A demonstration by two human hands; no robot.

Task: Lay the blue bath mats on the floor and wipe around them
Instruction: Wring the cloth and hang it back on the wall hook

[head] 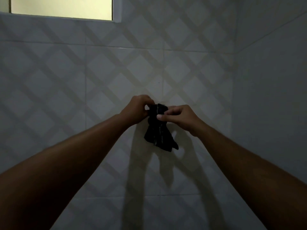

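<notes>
Both the left hand (138, 109) and right hand (177, 116) pinch a dark cloth (159, 130) against the tiled wall (66, 80); no mats or floor are visible, so progress is unclear.

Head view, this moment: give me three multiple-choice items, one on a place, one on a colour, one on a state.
1. Where is the window?
A. upper left
B. lower right
C. centre

2. What colour is the cloth?
A. white
B. black
C. yellow

3. How is the cloth held?
A. lying on the floor
B. by one hand only
C. pinched by both hands

Answers:
1 A, the window is lit at the top left above the tiled wall.
2 B, the cloth looks black in the dim light.
3 C, the left hand and right hand both grip its top, and the rest hangs down.
</notes>
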